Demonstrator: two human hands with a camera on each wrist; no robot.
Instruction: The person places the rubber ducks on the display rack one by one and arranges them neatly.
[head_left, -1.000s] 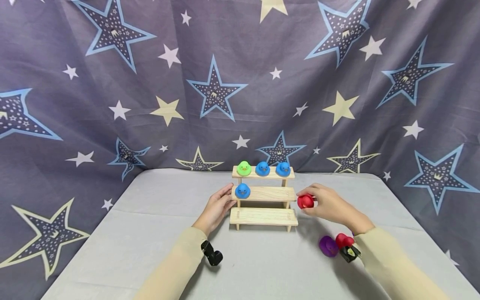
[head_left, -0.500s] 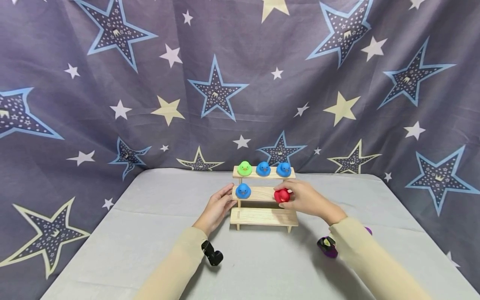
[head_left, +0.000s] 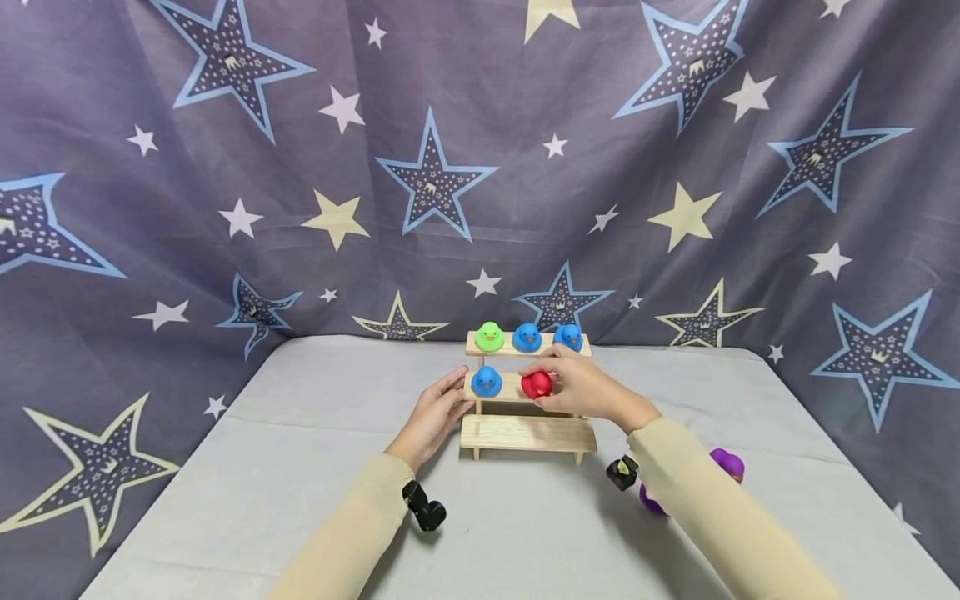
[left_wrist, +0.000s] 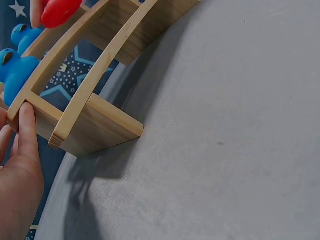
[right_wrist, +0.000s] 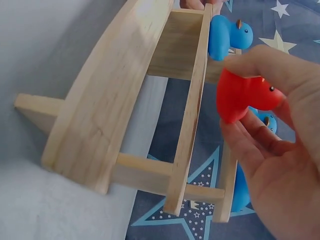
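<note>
Right hand [head_left: 588, 390] pinches red duck [head_left: 536, 385] at the middle step [head_left: 512, 389] of the wooden stand [head_left: 528, 433], just right of a blue duck [head_left: 487, 382]; contact with step unclear; left hand [head_left: 433, 414], fingers near straight, touches the stand's left end; green duck [head_left: 490, 337] and two more blue ducks [head_left: 527, 337] on top step [head_left: 508, 349]; right sleeve [head_left: 720, 508] partly blocks sight of purple ducks [head_left: 729, 463] on the table [head_left: 247, 500]

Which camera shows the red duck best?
The right wrist view: there the red duck is large, one eye showing. The head view shows it small, in the right hand; the left wrist view crops it at the top.
</note>
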